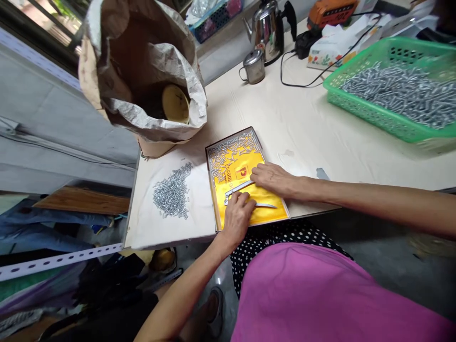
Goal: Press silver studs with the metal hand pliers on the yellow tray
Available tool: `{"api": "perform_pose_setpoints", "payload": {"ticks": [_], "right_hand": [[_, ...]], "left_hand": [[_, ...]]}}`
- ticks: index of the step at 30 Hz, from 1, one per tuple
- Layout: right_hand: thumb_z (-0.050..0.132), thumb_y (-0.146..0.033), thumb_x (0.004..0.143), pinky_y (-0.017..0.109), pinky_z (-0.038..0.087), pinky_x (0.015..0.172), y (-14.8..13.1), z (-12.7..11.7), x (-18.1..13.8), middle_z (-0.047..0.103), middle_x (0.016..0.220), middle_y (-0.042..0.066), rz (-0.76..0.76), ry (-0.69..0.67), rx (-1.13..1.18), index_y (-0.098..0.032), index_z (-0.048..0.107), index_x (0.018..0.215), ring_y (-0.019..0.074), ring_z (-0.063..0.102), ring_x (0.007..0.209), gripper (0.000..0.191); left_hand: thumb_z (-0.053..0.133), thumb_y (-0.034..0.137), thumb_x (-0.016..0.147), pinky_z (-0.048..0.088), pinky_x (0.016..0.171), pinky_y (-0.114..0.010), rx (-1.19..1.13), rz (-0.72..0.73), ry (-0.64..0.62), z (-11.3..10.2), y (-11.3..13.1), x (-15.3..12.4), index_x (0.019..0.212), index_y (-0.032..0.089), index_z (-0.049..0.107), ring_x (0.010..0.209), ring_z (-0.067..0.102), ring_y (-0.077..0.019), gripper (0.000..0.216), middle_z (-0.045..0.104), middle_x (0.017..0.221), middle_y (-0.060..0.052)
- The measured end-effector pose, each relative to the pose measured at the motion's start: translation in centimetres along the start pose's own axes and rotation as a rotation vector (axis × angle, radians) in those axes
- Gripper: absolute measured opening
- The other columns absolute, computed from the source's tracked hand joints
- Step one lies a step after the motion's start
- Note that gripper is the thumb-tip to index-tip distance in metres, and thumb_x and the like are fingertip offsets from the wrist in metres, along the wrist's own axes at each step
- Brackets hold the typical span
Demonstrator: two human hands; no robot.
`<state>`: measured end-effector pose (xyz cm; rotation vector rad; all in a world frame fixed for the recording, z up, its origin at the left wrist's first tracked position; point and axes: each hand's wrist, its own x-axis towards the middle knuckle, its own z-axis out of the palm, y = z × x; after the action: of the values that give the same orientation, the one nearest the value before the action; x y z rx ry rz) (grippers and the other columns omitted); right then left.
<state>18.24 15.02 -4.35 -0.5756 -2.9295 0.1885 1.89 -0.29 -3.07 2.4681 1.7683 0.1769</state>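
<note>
Just tweezers (238,188) beneath fingers (239,198)

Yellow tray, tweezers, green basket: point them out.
yellow tray (265,216): head view, bare yellow bottom near its front edge.
tweezers (238,188): head view, upper metal arm.
green basket (359,111): head view, front mesh wall.

1 head-worn view, looking forward and down, close over the table (306,128) edge, wide-angle

Bare left hand (237,216), bare right hand (272,178), both forearms uncovered with no sleeve showing, no rings, watch or bracelets visible, bright pink top (320,299) across the torso, black garment with small white polka dots (274,237) over the lap
</note>
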Motion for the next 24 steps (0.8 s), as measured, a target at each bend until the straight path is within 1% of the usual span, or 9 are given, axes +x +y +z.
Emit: {"api": "perform_pose_setpoints", "payload": {"ticks": [4, 7, 9, 11, 13, 15, 18, 21, 24], "right_hand": [[0.051, -0.020, 0.101, 0.034, 0.033, 0.076, 2.2, 1.1, 2.5, 0.067, 0.092, 0.006, -0.064, 0.081, -0.031, -0.020, 0.066, 0.101, 0.0236, 0.052, 0.089, 0.015], [0.051, -0.019, 0.100, 0.035, 0.032, 0.077, 2.2, 1.2, 2.9, 0.066, 0.091, 0.006, -0.033, 0.116, -0.078, -0.021, 0.065, 0.104, 0.0242, 0.052, 0.089, 0.015], [0.052, -0.021, 0.100, 0.035, 0.032, 0.076, 1.3, 0.8, 2.0, 0.065, 0.093, 0.008, 0.005, 0.147, -0.087, -0.020, 0.064, 0.102, 0.0246, 0.052, 0.090, 0.012], [0.055, -0.027, 0.100, 0.035, 0.033, 0.077, -0.3, 0.2, 0.5, 0.064, 0.097, 0.009, -0.012, 0.161, -0.031, -0.019, 0.062, 0.099, 0.0245, 0.053, 0.091, 0.011], [0.056, -0.036, 0.101, 0.035, 0.034, 0.077, -2.2, 0.0, -1.1, 0.063, 0.093, 0.008, -0.061, 0.142, 0.084, -0.019, 0.059, 0.092, 0.0228, 0.053, 0.086, 0.020], [0.057, -0.039, 0.100, 0.034, 0.035, 0.076, -3.9, 0.3, -2.3, 0.063, 0.092, 0.007, -0.093, 0.099, 0.201, -0.019, 0.057, 0.090, 0.0214, 0.054, 0.083, 0.022], [0.056, -0.028, 0.099, 0.032, 0.035, 0.069, -5.4, 1.5, -2.6, 0.062, 0.090, 0.006, -0.061, 0.035, 0.275, -0.019, 0.056, 0.091, 0.0197, 0.053, 0.077, 0.012], [0.045, -0.014, 0.098, 0.032, 0.032, 0.061, -5.2, 2.0, -1.5, 0.061, 0.086, 0.006, -0.016, -0.013, 0.243, -0.019, 0.055, 0.089, 0.0182, 0.051, 0.070, 0.014], [0.036, -0.007, 0.098, 0.032, 0.032, 0.061, -4.1, 1.1, -0.5, 0.061, 0.088, 0.008, 0.045, 0.047, 0.136, -0.018, 0.055, 0.093, 0.0193, 0.052, 0.073, 0.023]], "left_hand": [[0.049, 0.019, 0.103, 0.053, 0.084, -0.036, -0.007, -0.010, -0.068, 0.1, 0.6, 0.1, 0.102, 0.018, 0.070, 0.095, 0.057, -0.0230, 0.021, 0.067, 0.096, -0.007], [0.051, 0.023, 0.103, 0.052, 0.086, -0.034, -0.031, -0.041, 0.051, -0.5, -0.6, -0.3, 0.110, 0.017, 0.070, 0.098, 0.058, -0.0224, 0.021, 0.067, 0.102, -0.008], [0.050, 0.024, 0.104, 0.051, 0.088, -0.035, 0.014, -0.206, 0.179, -1.4, -2.9, -1.2, 0.112, 0.017, 0.070, 0.099, 0.058, -0.0226, 0.023, 0.067, 0.105, -0.010], [0.047, 0.023, 0.104, 0.049, 0.087, -0.037, 0.136, -0.483, 0.267, -2.5, -6.3, -2.3, 0.108, 0.015, 0.072, 0.098, 0.057, -0.0250, 0.026, 0.067, 0.103, -0.011], [0.050, 0.023, 0.101, 0.048, 0.087, -0.040, 0.270, -0.717, 0.227, -3.4, -10.0, -3.6, 0.106, 0.012, 0.073, 0.101, 0.056, -0.0294, 0.026, 0.067, 0.106, -0.015], [0.052, 0.024, 0.099, 0.046, 0.086, -0.042, 0.353, -0.857, 0.107, -3.8, -13.1, -4.7, 0.105, 0.010, 0.074, 0.106, 0.055, -0.0332, 0.026, 0.067, 0.107, -0.017], [0.048, 0.026, 0.100, 0.045, 0.084, -0.041, 0.408, -0.894, -0.022, -3.8, -15.7, -5.6, 0.104, 0.012, 0.076, 0.109, 0.054, -0.0354, 0.031, 0.067, 0.109, -0.018], [0.044, 0.025, 0.100, 0.044, 0.084, -0.041, 0.437, -0.813, -0.066, -3.7, -16.0, -5.6, 0.103, 0.014, 0.076, 0.108, 0.054, -0.0345, 0.034, 0.067, 0.108, -0.018], [0.043, 0.023, 0.099, 0.043, 0.084, -0.039, 0.404, -0.789, -0.094, -3.8, -15.9, -5.4, 0.102, 0.013, 0.075, 0.108, 0.055, -0.0330, 0.033, 0.068, 0.108, -0.017]]}}
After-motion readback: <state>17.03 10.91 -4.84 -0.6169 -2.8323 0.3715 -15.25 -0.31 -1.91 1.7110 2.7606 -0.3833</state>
